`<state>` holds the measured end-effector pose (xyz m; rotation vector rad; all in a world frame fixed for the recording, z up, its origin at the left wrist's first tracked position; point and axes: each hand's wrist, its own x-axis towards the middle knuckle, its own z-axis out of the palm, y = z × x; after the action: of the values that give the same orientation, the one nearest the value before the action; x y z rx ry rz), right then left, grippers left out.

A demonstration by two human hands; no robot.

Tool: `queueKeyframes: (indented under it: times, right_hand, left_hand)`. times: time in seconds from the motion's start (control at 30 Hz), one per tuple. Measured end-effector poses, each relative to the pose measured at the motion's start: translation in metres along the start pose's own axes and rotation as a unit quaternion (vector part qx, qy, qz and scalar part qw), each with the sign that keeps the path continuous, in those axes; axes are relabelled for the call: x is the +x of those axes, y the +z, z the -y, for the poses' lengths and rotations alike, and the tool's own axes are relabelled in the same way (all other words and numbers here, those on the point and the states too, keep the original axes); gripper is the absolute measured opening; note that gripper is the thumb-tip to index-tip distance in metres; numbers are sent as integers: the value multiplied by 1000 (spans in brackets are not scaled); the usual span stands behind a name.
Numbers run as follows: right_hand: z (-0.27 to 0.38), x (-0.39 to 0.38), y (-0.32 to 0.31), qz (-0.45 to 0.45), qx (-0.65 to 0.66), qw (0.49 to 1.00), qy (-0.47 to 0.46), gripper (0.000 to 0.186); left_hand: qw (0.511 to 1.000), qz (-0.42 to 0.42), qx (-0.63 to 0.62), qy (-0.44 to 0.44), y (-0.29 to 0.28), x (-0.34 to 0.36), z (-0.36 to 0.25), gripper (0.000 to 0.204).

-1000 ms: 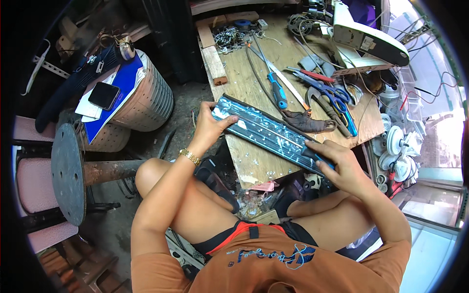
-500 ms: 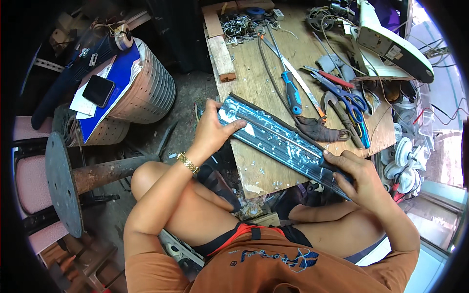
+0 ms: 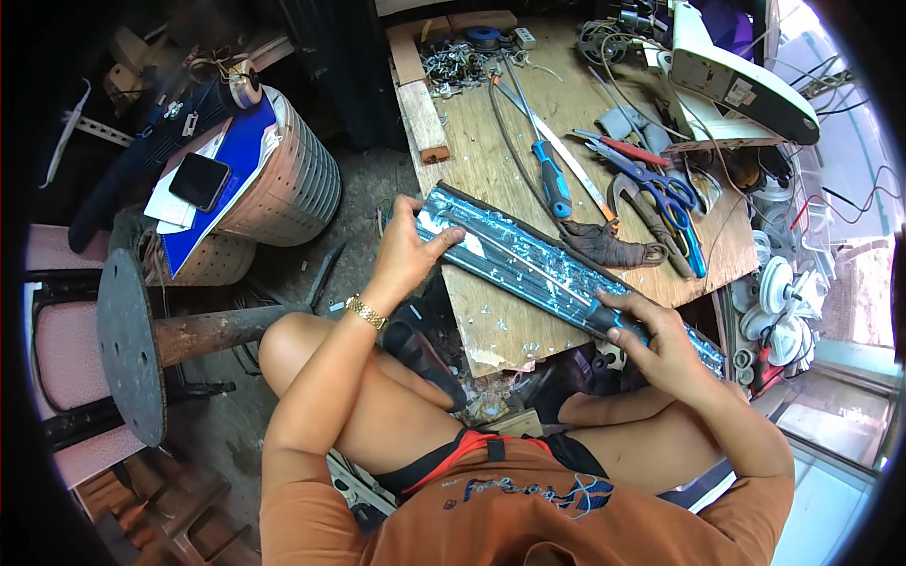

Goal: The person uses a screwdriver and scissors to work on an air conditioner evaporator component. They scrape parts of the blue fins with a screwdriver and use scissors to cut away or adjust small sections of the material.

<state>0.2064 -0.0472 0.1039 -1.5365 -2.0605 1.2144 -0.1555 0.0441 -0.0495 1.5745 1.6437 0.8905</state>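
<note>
Your left grip [image 3: 411,247] is clamped on the far-left end of the dark panel [image 3: 528,257], which slants over the worktop [image 3: 479,316]. Your right grip [image 3: 659,338], toward the panel's right end, encloses a blue-black screwdriver [image 3: 602,319], shaft along the panel's long axis, pointing toward your left grip.

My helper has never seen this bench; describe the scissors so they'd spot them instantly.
Start at the plywood tabletop and look toward its right side, where a large white housing stands. To the housing's lower left in the picture lie the scissors. Their two blue finger loops set them apart from the red-handled tool just beyond them.
</note>
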Motion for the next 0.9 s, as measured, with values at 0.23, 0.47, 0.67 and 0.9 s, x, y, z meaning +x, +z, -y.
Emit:
queueKeyframes:
  times: [0.23,0.47,0.67,0.9]
  right_hand:
    - [3,-6,7,-20,-75,996,-47,40]
    - [-3,-12,29,-27,-109,993,-41,40]
    - [9,-25,67,-7,101,988,118,38]
    - [10,-16,47,-22,133,987,83,40]
  left_hand:
    - [1000,8,-9,13,-3,2,-2,69]
    - [995,-8,66,78,-3,-6,-3,61]
    - [996,-6,57,67,-4,-5,-3,62]
    - [996,14,60,62,-9,-3,0,60]
